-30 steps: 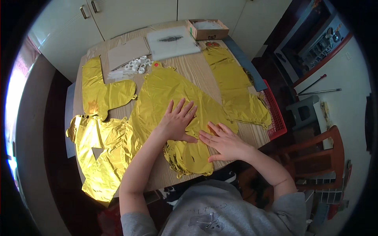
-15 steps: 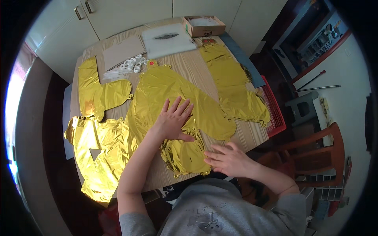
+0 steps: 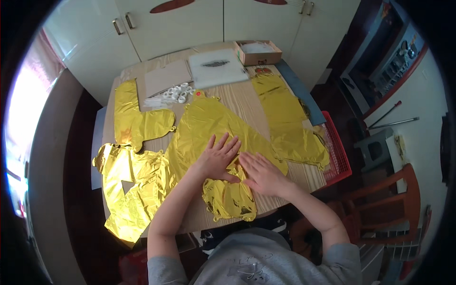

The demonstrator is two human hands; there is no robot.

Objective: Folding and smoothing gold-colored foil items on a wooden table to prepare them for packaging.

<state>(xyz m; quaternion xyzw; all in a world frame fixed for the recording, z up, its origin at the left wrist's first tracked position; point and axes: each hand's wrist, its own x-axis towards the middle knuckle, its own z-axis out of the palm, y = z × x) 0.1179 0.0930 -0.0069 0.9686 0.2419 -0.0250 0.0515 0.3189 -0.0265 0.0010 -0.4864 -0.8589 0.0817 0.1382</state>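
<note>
Both of my hands lie on a large flat gold foil balloon (image 3: 204,121) in the middle of the table. My left hand (image 3: 217,159) rests palm down with its fingers spread. Beside it, my right hand (image 3: 260,175) lies flat, fingers stretched out. Under and below the hands, a folded, crumpled gold foil part (image 3: 228,199) reaches the near table edge; whether it belongs to the large balloon is hard to see. An L-shaped gold foil balloon (image 3: 128,111) lies to the left, above a wrinkled, shiny gold foil balloon (image 3: 147,178). Another gold foil balloon (image 3: 285,111) lies at the right.
White ribbon rolls (image 3: 180,92) and clear straws (image 3: 156,101) lie behind the balloons. Farther back are a grey board (image 3: 166,76), a stack of clear bags (image 3: 218,69) and a cardboard box (image 3: 259,56). A red basket (image 3: 339,156) and wooden chair (image 3: 411,199) stand at the right.
My right hand has moved from the near table edge up and left onto the foil beside my left hand. The whole view has tilted slightly, showing more of the cabinets.
</note>
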